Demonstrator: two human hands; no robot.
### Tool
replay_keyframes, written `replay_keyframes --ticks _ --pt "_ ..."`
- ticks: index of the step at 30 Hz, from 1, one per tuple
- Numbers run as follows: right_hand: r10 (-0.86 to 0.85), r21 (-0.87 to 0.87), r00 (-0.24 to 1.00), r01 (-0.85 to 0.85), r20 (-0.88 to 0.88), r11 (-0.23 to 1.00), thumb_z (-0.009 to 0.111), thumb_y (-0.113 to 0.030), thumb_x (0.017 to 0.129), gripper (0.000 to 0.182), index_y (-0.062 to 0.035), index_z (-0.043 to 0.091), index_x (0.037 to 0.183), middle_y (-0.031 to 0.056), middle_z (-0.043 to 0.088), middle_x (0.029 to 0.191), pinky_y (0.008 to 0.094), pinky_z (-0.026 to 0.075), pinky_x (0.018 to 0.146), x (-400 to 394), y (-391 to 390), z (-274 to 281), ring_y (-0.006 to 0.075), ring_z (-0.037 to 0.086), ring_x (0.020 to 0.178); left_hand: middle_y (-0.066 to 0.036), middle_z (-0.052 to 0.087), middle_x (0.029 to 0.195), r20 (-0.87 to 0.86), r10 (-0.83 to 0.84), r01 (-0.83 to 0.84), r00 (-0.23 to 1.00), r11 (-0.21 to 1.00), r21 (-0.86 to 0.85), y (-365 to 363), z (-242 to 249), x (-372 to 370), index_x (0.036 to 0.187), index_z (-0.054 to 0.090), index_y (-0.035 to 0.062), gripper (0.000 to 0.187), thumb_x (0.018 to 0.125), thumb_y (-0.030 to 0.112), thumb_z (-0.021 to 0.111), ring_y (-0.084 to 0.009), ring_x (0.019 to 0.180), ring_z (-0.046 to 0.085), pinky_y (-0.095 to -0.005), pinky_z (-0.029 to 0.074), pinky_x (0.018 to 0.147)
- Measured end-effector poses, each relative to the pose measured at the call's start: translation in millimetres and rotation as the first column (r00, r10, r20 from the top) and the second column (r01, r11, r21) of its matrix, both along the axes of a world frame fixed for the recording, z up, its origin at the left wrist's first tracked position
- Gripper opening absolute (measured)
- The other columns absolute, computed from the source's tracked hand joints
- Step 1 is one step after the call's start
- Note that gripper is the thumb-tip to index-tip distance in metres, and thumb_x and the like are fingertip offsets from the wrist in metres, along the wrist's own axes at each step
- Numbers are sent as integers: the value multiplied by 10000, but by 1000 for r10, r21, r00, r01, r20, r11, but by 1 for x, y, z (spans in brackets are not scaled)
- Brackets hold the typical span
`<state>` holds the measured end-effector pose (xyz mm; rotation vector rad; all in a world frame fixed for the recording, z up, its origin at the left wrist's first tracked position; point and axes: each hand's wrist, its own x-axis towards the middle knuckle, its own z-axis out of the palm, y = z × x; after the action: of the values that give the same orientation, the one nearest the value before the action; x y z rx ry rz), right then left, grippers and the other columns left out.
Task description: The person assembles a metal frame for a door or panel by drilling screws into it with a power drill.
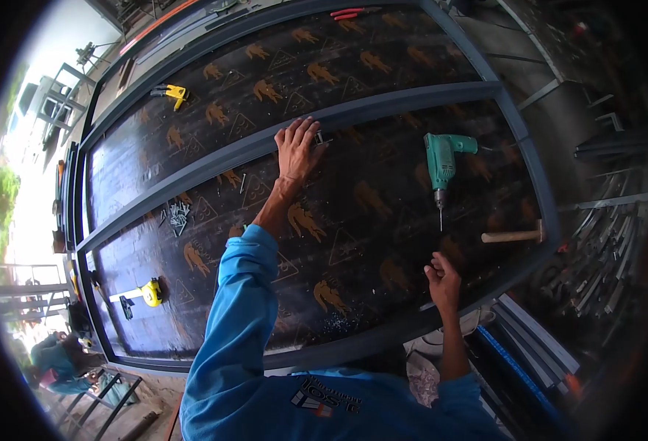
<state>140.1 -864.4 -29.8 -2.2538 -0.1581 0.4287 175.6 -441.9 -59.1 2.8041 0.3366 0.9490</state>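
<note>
My left hand (294, 153) reaches across the board, its fingers curled over the top of the grey metal middle bar (382, 101). A small shiny metal piece (320, 137) shows beside its thumb and forefinger; its kind is too small to tell. My right hand (444, 281) is above the near right part of the board, fingers bent in; whether anything is in them is hidden. Just beyond it lies a green power drill (441, 158), its bit pointing towards me. A hammer (511, 236) rests by the right side of the frame.
The dark printed board (371, 246) sits inside the grey frame. On it lie a pile of screws (179, 217), a yellow tape measure (151, 292), a yellow-handled tool (171, 94) and red-handled pliers (349, 12). Metal lengths (530, 338) stand at lower right. Another person (63, 364) is at lower left.
</note>
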Motion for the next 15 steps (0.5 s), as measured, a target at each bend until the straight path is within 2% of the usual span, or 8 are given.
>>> replay_keyframes --ticks 3,6,7,9,10,12,14,15 --pt "92 20 989 -94 113 995 660 -127 820 365 -16 580 1159 165 646 1013 372 471 840 42 2 0 275 616 959 -65 537 1263 18 -42 41 999 998 47 5 -5 10 1197 528 97 549 723 274 741 -235 1196 473 -432 325 988" --pt "125 32 927 -145 353 989 673 -189 823 424 9 562 1181 181 620 1106 385 443 913 128 11 4 305 587 1050 -55 549 1259 54 -13 7 998 994 105 16 -24 24 1185 529 94 545 723 284 747 -224 1190 483 -428 315 1004" --pt "176 -30 912 -178 370 984 685 -250 815 529 12 517 1242 211 567 1202 406 408 966 163 13 3 337 527 1145 -51 549 1259 88 -30 17 996 989 148 18 -29 24 1179 532 98 543 720 289 752 -228 1190 485 -433 312 1008" --pt "317 -192 849 -258 424 947 696 -301 802 634 11 460 1301 232 497 1288 413 370 1005 222 28 4 361 461 1214 -46 550 1259 97 -35 16 995 983 185 19 -39 21 1172 535 102 542 717 294 757 -233 1190 487 -439 309 1012" --pt "370 -187 858 -323 357 928 708 -348 788 712 10 420 1332 241 429 1348 414 351 1026 248 32 -6 372 417 1248 -42 550 1260 111 -9 -15 994 977 212 18 -40 19 1162 540 106 535 714 299 761 -233 1186 489 -438 313 1007" --pt "498 -283 798 -418 339 863 719 -414 766 720 5 474 1297 210 406 1366 413 336 1043 285 42 -18 364 377 1266 -37 551 1261 127 38 -68 991 968 241 17 -41 20 1151 545 110 529 711 304 766 -233 1183 492 -438 317 1002" --pt "561 -213 812 -527 160 823 729 -431 746 716 -8 505 1279 190 408 1359 416 325 1048 292 58 4 358 373 1259 -30 563 1245 152 20 -58 988 967 248 18 -40 23 1134 556 119 531 698 326 776 -225 1171 501 -426 326 981" --pt "673 -508 713 -513 197 692 741 -449 722 739 -23 511 1280 184 407 1354 421 323 1047 298 63 9 359 382 1244 -30 563 1245 147 29 -66 989 965 253 21 -39 24 1134 556 119 531 698 326 776 -225 1171 501 -426 326 981"
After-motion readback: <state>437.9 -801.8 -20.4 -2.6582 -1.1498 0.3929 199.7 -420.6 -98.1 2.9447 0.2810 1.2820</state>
